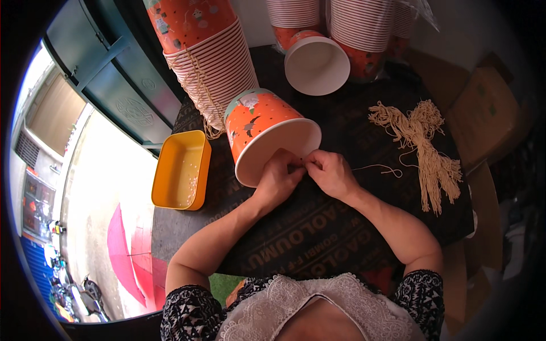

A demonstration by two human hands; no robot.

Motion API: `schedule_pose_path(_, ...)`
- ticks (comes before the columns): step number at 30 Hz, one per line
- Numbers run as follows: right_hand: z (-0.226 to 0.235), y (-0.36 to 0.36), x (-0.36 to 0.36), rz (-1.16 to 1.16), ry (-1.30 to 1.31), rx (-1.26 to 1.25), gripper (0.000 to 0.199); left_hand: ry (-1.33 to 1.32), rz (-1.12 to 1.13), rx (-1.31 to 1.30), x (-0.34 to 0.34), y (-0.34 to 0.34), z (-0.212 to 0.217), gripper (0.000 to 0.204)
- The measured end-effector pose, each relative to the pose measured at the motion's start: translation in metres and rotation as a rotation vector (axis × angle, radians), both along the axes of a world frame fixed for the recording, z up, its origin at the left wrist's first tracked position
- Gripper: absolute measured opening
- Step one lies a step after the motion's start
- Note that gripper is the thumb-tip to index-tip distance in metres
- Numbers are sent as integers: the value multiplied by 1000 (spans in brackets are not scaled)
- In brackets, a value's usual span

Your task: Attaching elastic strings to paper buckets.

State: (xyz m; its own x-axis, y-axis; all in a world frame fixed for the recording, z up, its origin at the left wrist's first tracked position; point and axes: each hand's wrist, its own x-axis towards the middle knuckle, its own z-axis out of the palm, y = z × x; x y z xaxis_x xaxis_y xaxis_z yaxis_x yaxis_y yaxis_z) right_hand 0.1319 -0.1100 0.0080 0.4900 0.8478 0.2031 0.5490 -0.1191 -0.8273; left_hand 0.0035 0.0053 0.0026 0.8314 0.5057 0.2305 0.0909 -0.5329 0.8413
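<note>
Bending inward at the mouth of the orange bucket (267, 124), my left hand (278, 175) and right hand (330, 172) nearly meet, fingers pinched. What they grip, I cannot tell.

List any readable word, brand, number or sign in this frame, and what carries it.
Dark tabletop: rows of large brown capital letters, partly covered; wording not transcribed here.
Metal door: round marking, too faint to read.
Tilted orange bucket: printed pictures; no words I can make out.
Cardboard box: a greenish mark, too blurred to read.
</note>
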Motion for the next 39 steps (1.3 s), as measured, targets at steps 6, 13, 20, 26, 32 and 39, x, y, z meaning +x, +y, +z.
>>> schedule_pose_path(6,-2,0,-2,-10,-25,57,10,-24,-11,-22,-1,1,1,17)
schedule_pose_path(13,-4,0,-1,-18,-30,62,9,-45,-1,9,2,-5,8,12)
schedule_pose_path(20,1,-3,1,20,-23,113,9,-46,50,18,2,3,-6,11)
schedule_pose_path(26,0,-10,5,50,-100,61,9,19,89,-66,3,0,2,13)
schedule_pose_path(32,0,-14,4,66,-236,30,14,-16,158,-73,5,0,-1,8)
schedule_pose_path(39,3,-17,2,97,-312,11,14,-29,184,0,5,1,-4,9)
